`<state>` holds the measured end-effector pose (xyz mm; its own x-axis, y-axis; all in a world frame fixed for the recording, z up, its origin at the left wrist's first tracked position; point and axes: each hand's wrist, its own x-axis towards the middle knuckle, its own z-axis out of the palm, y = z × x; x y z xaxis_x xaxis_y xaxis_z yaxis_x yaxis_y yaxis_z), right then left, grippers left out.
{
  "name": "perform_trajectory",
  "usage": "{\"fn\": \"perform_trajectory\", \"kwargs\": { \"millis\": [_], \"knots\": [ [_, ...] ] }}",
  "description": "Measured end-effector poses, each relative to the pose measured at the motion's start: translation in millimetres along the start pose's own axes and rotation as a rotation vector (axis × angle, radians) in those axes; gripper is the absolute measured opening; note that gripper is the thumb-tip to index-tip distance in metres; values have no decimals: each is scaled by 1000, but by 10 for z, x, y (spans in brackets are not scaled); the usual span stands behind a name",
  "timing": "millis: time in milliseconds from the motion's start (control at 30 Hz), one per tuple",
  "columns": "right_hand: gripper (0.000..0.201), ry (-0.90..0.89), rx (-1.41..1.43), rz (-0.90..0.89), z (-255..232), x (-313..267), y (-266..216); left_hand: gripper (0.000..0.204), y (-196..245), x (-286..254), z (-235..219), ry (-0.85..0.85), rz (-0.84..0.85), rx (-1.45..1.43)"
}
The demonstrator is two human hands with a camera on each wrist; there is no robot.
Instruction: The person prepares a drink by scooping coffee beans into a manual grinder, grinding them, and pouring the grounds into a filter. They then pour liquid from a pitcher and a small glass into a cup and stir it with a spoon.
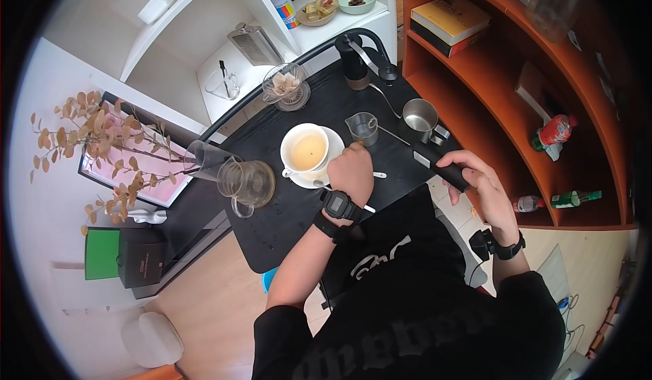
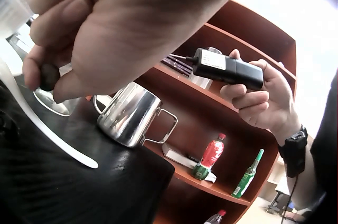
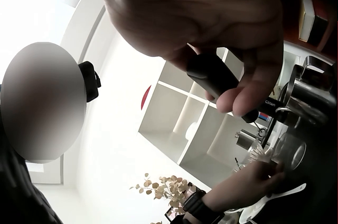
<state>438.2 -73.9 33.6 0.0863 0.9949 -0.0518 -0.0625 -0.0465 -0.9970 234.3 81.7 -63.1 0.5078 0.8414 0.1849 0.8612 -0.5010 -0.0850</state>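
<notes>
My right hand (image 1: 479,183) grips a black handheld device (image 2: 227,69) whose thin metal rod points toward the small glass pitcher (image 1: 363,129). In the left wrist view, my left hand (image 2: 121,29) pinches a small dark round thing (image 2: 49,77) between thumb and fingers; what it is I cannot tell. The head view has that hand just below the small pitcher, beside a white cup (image 1: 305,150) of pale, creamy liquid on a saucer (image 1: 334,146). A white spoon handle (image 2: 68,147) shows under the left hand.
A steel milk jug (image 1: 420,116) and a black grinder (image 1: 353,64) stand on the black table (image 1: 272,244) near its far right. Leftward are a glass server (image 1: 246,183), a glass dripper (image 1: 285,88) and a vase with dry branches. A brown shelf (image 1: 468,91) borders the right side.
</notes>
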Motion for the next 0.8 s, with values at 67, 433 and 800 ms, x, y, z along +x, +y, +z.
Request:
{"fn": "perform_trajectory", "kwargs": {
  "millis": [67,433,800],
  "knots": [
    [40,-16,35,10,-16,12,19,20,-41,-1,-59,-2,0,-59],
    [40,-29,13,161,8,246,129,19,18,-383,-295,-11,-85,-320],
    [28,192,-383,-303,156,248,138,14,-77,-662,-587,147,-67,-508]
  ]
}}
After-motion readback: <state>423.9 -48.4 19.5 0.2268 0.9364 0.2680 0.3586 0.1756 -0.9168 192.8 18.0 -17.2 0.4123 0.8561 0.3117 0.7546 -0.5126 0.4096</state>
